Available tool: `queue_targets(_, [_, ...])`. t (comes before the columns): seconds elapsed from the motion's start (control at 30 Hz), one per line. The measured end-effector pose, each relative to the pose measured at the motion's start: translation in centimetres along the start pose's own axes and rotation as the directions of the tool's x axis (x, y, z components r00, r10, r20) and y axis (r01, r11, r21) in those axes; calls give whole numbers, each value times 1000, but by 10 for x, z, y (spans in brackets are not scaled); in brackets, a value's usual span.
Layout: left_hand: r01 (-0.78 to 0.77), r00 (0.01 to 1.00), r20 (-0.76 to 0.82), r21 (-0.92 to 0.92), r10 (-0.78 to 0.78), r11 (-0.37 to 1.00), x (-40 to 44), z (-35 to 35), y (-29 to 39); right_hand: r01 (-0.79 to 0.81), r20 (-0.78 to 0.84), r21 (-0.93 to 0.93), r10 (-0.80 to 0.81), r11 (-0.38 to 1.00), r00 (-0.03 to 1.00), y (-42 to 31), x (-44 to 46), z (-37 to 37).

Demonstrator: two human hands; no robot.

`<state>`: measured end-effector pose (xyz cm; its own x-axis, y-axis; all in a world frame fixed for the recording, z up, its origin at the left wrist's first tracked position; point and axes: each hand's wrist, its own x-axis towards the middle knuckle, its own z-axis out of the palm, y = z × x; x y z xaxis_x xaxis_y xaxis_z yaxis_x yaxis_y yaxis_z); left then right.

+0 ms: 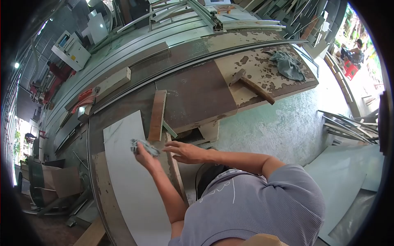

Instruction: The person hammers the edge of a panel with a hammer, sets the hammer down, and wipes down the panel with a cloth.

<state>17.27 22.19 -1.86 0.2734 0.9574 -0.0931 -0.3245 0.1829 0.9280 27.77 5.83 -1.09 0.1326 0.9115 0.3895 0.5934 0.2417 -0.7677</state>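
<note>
My left hand [147, 159] is closed around a crumpled grey rag [144, 147], slightly blurred, just above a long white panel [123, 164] with faint grey veins. To its right, my right hand [188, 153] holds nothing, its fingers stretched out and apart toward the rag. Beyond both hands lies a reddish-brown board [157, 117] with a pale edge, beside the far end of the panel. A narrow green-edged strip [169, 129] pokes out next to that board.
On the worn brown workbench [193, 90] are a wooden-handled hammer [256, 88] and a second grey cloth [287, 65]. A long metal strip [184, 57] runs across it. Red-handled pliers [85, 98] lie left. Metal profiles [349, 127] and sheets [340, 172] lie right; a person [356, 51] sits outside.
</note>
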Motion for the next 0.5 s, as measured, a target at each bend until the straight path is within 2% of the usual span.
queue_targets(0.03, [-45,988,-140,103,59,994,8,-3,5,-66,37,21,65,998,997,2,-9,-4])
queue_targets(0.07, [-45,989,-138,102,59,994,19,-8,9,-66,35,19,65,998,997,9,-21,-6])
queue_targets(0.13, [-220,936,-209,278,282,935,38,-19,13,-169,-13,14,170,985,985,24,-47,-11])
queue_targets(0.17, [-221,936,-209,280,284,934,45,-22,15,-169,-14,16,169,986,986,26,-59,-18])
queue_targets(0.23, [-260,905,-211,417,371,871,58,-26,19,-383,9,32,383,923,924,28,-82,-31])
queue_targets(0.27, [-275,888,-191,507,418,817,64,-27,19,-383,4,35,383,923,924,28,-92,-36])
queue_targets(0.37, [-372,861,-103,540,498,755,94,-35,0,-480,-36,6,480,877,876,29,-118,-49])
queue_targets(0.4, [-379,862,-92,537,498,754,102,-38,-6,-489,-40,-10,489,872,872,31,-125,-52])
queue_targets(0.47, [-182,957,27,831,289,525,109,-40,-13,-498,-56,-21,496,867,866,31,-136,-58])
queue_targets(0.5, [-195,955,41,831,293,520,104,-40,-19,-502,-57,-36,499,864,865,32,-140,-61])
